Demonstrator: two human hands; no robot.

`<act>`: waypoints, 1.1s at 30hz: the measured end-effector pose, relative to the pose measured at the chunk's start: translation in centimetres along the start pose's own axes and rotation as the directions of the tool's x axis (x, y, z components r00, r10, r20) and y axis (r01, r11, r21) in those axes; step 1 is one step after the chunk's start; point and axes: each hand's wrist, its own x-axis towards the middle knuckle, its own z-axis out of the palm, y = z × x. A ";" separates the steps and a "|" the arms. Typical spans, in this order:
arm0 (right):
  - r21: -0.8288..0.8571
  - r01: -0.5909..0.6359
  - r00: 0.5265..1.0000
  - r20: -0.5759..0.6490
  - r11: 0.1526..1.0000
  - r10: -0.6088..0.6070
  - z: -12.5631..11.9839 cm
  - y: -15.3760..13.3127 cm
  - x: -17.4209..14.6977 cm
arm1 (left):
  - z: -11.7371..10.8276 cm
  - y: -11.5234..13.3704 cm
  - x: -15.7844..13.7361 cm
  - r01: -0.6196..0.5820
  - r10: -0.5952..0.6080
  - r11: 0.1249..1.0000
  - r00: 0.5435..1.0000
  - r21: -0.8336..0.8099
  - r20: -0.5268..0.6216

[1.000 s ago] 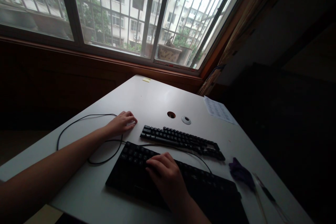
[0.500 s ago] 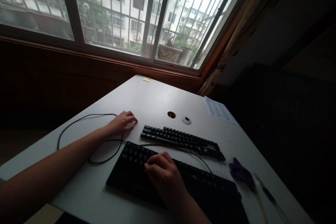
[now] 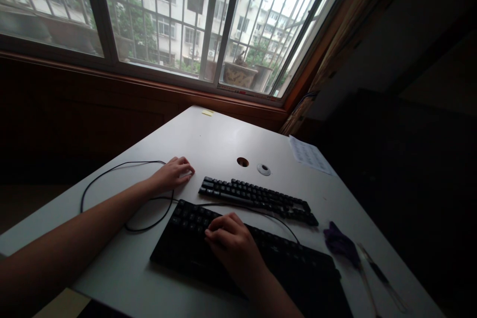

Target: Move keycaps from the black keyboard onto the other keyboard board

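My left hand (image 3: pixel 174 174) rests on the white desk (image 3: pixel 219 136), left of the far black keyboard part (image 3: pixel 253 194). Its fingers are loosely bent and apart, with nothing visible in them. A black cable (image 3: pixel 87 186) loops by that wrist, partly hidden under it. Over the nearer black keyboard (image 3: pixel 186 238), my right hand (image 3: pixel 233 238) is closed, thumb and fingertips pressed together near the keys on its left part. What it pinches, if anything, is hidden. The far piece carries rows of dark keycaps, with gaps towards its right end. Deep shadow hides much of the near keyboard.
At the right lie a purple cloth-like thing (image 3: pixel 341 243) and a slim tool with a dark middle (image 3: pixel 376 266). Farther back are a round desk hole (image 3: pixel 243 162), its grey cap (image 3: pixel 264 169), a printed sheet (image 3: pixel 311 154) and a yellow slip (image 3: pixel 207 113). A barred window stands behind.
The view has shifted very slightly. Both hands keep the same places and poses, and nothing on the desk has visibly moved.
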 end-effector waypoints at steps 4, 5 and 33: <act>-0.062 0.042 0.999 0.035 0.997 -0.040 -0.2 0.2 0.0 | 0.1 -0.2 -0.1 -0.018 0.018 1.000 1.000 -0.007 -0.023; -0.069 0.048 0.998 0.036 0.996 -0.045 -0.1 0.3 -0.1 | 0.1 -0.3 -0.1 -0.020 0.020 1.000 1.000 -0.006 -0.022; 0.024 -0.078 0.993 -0.084 0.997 0.080 0.2 0.3 -0.7 | 0.0 -0.2 -0.1 -0.009 0.009 1.000 1.000 0.005 0.007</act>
